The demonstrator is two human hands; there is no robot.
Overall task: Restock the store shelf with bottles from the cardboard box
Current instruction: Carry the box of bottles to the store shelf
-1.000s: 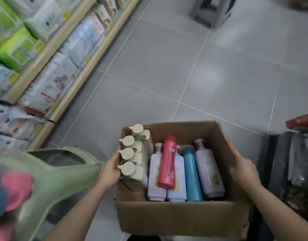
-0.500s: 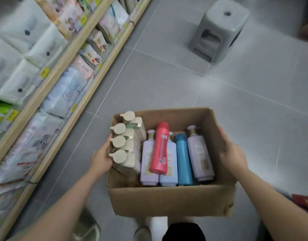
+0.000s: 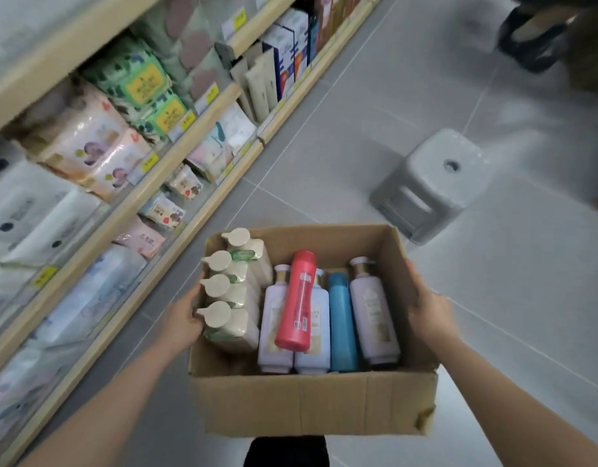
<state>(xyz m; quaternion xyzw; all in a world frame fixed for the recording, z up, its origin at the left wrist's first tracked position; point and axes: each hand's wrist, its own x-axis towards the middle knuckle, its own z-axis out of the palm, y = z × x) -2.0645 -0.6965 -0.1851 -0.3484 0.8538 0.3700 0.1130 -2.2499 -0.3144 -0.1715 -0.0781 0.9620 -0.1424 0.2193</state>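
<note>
I carry an open cardboard box (image 3: pixel 311 406) in front of me above the floor. My left hand (image 3: pixel 181 318) grips its left wall and my right hand (image 3: pixel 429 313) grips its right wall. Inside, several cream pump bottles (image 3: pixel 230 318) stand along the left side. Three lilac bottles (image 3: pixel 375 315) and a blue bottle (image 3: pixel 341 328) lie side by side, with a red bottle (image 3: pixel 297 305) lying on top of them. The store shelf (image 3: pixel 146 183) runs along my left, packed with wipes packs and boxes.
A grey plastic stool (image 3: pixel 429 183) stands on the tiled floor ahead of the box, to the right. At the top right are a person's dark shoes (image 3: pixel 530 38), blurred. Grey floor tiles stretch between the shelf and the stool.
The box has travelled forward along the shelf in both hands. The stool has come closer and new shelf sections have come into view. The green object at lower left is gone from view.
</note>
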